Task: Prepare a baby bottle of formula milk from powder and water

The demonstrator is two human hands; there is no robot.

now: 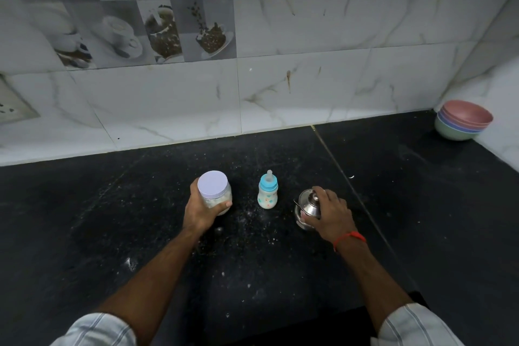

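— Three things stand in a row on the black tabletop (112, 219), do you see? Jar, bottle, steel pot.

— I do. Which way is the baby bottle (267, 194) facing?

— Upright, its long axis vertical, blue collar and clear teat pointing straight up. It stands free between the two hands, touching neither.

— And the left hand (200, 212)?

— Its grip is wrapped round the powder jar (215, 193), thumb across the front, fingers behind. The jar stands upright too, pale lid on top, white powder showing through the wall.

— The right one?

— The right hand (330, 212) lies over the small steel pot (306, 208), fingers curled on its domed lid and side. A thin handle sticks out to the left under the lid. A red thread circles that wrist.

— Anything else about?

— White specks scattered on the tabletop around the bottle, and stacked pastel bowls (462, 119) well apart in the far right corner, against the marble tiled wall (309, 78).
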